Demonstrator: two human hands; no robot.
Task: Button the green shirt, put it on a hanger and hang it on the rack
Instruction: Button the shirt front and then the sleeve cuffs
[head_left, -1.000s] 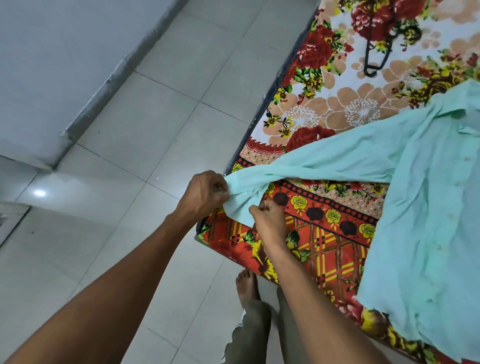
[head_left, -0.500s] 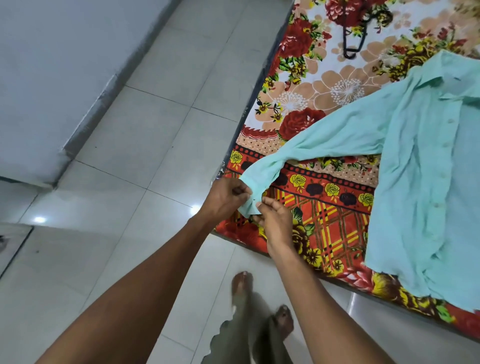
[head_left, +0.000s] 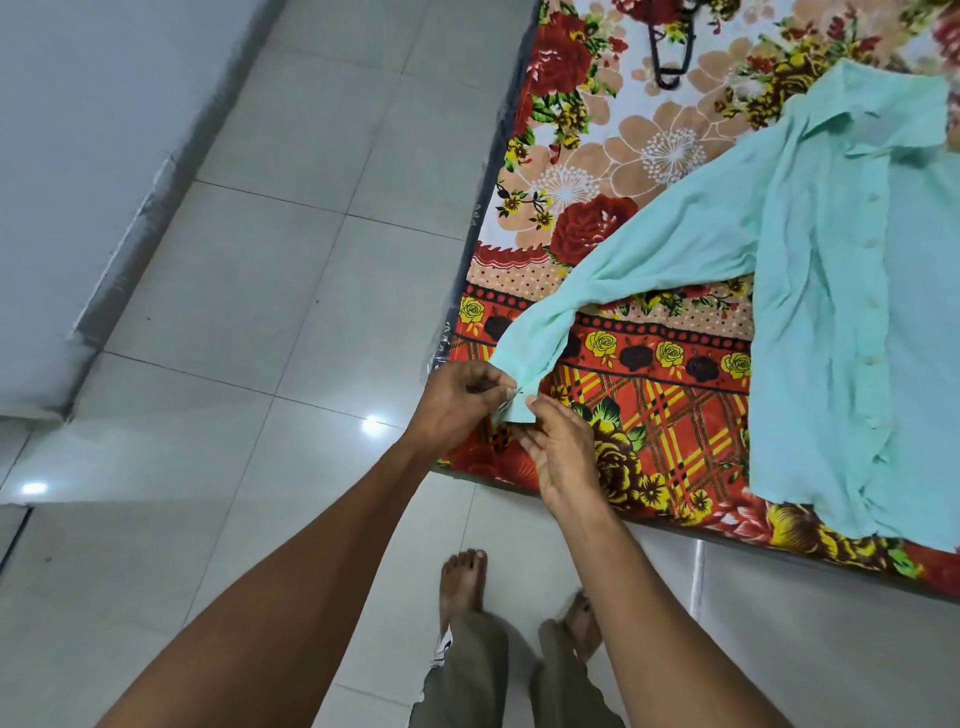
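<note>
The pale green shirt (head_left: 852, 291) lies flat on a flowered bedspread, collar at the far end, its button placket running down the middle. One sleeve stretches toward the bed's near left corner. My left hand (head_left: 457, 402) and my right hand (head_left: 561, 452) both pinch the cuff (head_left: 519, 387) at the sleeve's end, fingers closed on the cloth. A dark hanger (head_left: 670, 49) lies on the bed at the far edge of view, partly cut off. No rack is in sight.
The bed with its red and yellow flowered bedspread (head_left: 649, 395) fills the right side. Grey floor tiles (head_left: 291, 291) spread to the left up to a wall (head_left: 78, 130). My bare feet (head_left: 462, 587) stand on the floor by the bed's edge.
Both hands kept hold of the sleeve cuff and worked closer together on it. The view shifted, so the shirt and bed sit further right and higher in the frame.
</note>
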